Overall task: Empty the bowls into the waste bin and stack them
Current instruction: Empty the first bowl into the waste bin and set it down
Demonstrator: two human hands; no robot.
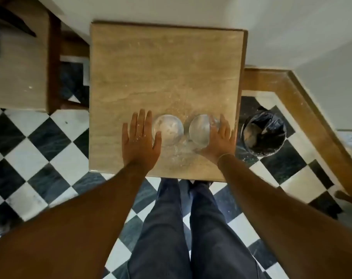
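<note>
Two clear glass bowls stand side by side near the front of the wooden table (163,63). The left bowl (168,128) sits upright and holds whitish powdery stuff. My left hand (140,140) lies flat just left of it, fingers spread, thumb touching its rim. The right bowl (199,129) is tipped on its side with its opening facing left. My right hand (221,138) cups its far side. The waste bin (263,135), lined with a black bag and holding pale waste, stands on the floor right of the table.
White powder is scattered on the table around the bowls. A second wooden table or bench (16,73) stands to the left. A wooden skirting ledge (304,101) runs behind the bin. The floor is black-and-white checkered tile, and my legs are under the table's front edge.
</note>
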